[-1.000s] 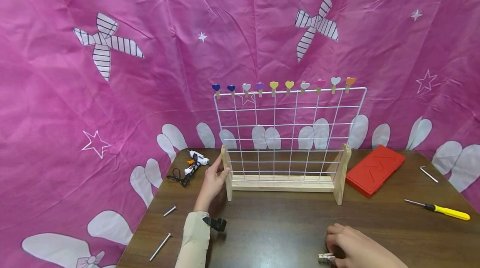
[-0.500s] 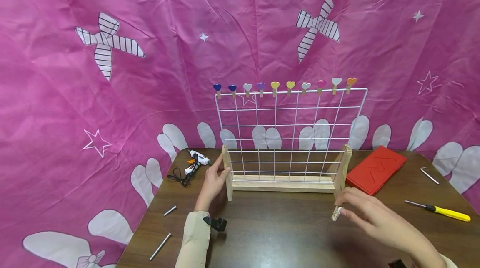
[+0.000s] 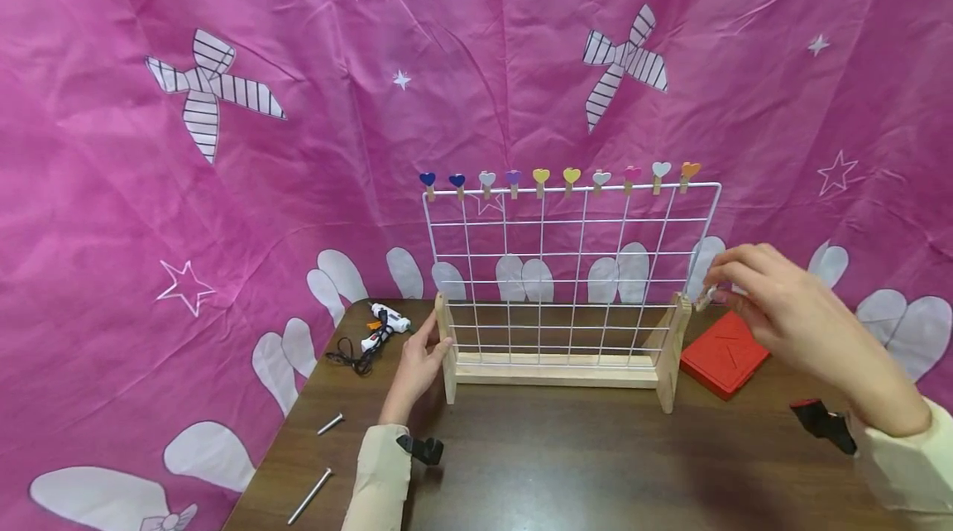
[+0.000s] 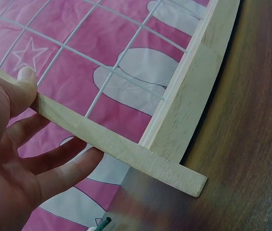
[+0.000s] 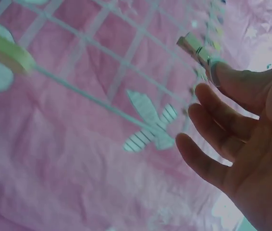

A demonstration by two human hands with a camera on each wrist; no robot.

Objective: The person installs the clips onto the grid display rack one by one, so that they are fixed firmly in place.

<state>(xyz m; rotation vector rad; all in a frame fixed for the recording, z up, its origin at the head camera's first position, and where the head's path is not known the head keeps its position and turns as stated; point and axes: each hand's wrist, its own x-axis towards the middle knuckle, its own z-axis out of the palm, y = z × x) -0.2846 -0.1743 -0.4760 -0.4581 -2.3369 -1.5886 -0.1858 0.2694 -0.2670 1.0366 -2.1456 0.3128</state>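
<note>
A white wire grid rack stands upright in a wooden base [image 3: 558, 375] on the table. Along its top bar runs a row of heart clothespins in several colours, ending at the right with an orange heart clothespin [image 3: 690, 171]. My left hand [image 3: 415, 370] holds the left wooden post [image 4: 126, 151], thumb on one face and fingers on the other. Raised beside the rack's right side, my right hand [image 3: 800, 316] pinches a small wooden clothespin [image 5: 196, 48] between thumb and index finger. A rounded pale piece shows by the thumb, mostly hidden.
A red case [image 3: 725, 357] lies right of the rack, partly behind my right hand. At the left are a white glue gun [image 3: 390, 318] with a black cord, a short bolt [image 3: 331, 423] and a longer bolt [image 3: 309, 496]. A pink patterned cloth [image 3: 298, 184] hangs behind.
My right hand has picked the clothespin up from the front of the table and carried it up to the rack's right side. The left hand keeps holding the post.
</note>
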